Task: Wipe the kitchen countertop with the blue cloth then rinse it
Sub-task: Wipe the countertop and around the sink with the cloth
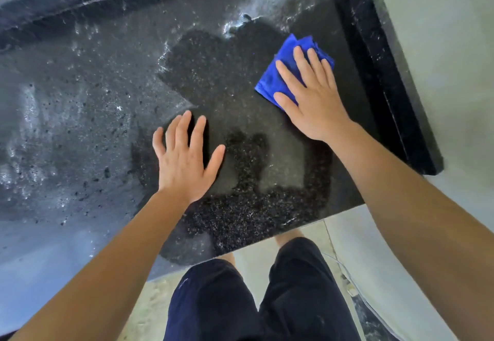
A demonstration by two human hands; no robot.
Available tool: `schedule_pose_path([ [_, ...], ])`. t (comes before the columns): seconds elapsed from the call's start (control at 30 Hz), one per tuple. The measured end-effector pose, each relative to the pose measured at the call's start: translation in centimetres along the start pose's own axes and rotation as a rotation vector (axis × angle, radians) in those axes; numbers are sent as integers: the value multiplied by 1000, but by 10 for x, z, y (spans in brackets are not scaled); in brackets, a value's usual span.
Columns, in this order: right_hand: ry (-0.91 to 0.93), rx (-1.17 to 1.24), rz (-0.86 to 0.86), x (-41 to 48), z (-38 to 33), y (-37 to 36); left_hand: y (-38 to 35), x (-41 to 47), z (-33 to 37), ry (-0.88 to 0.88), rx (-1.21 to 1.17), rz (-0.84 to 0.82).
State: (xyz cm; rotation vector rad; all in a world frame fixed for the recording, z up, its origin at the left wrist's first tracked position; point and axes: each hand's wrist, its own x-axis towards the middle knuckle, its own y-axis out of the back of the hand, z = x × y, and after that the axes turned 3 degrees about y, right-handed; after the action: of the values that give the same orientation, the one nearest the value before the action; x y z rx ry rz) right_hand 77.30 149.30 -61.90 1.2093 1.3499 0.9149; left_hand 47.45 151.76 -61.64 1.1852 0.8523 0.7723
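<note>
A folded blue cloth [280, 73] lies on the dark speckled granite countertop [93, 105] toward its right end. My right hand [310, 94] presses flat on the cloth, fingers straight and spread, covering its near half. My left hand [184, 156] rests flat on the bare stone to the left and nearer me, fingers spread, holding nothing. Wet streaks and droplets shine across the counter's left and far parts.
A raised black stone backsplash [80, 1] runs along the far side and another black upstand [379, 73] along the right end. The counter's front edge [267, 239] sits right above my legs in dark shorts [254, 300]. A pale wall [441, 33] rises at right.
</note>
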Motion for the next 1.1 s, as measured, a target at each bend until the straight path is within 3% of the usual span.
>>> schedule_pose_path([
  [0.13, 13, -11, -34, -12, 46, 13, 4, 53, 42, 0, -20, 11],
  [0.33, -124, 66, 1, 6, 49, 11, -10, 97, 71, 108, 64, -45],
  [0.5, -231, 112, 35, 83, 48, 23, -12, 96, 71, 128, 72, -29],
  [0.67, -180, 86, 66, 152, 10, 28, -11, 97, 72, 137, 78, -21],
  [0.87, 118, 84, 70, 85, 41, 19, -9, 97, 72, 148, 77, -39],
  [1.1, -37, 69, 96, 48, 66, 20, -6, 98, 73, 145, 82, -64],
])
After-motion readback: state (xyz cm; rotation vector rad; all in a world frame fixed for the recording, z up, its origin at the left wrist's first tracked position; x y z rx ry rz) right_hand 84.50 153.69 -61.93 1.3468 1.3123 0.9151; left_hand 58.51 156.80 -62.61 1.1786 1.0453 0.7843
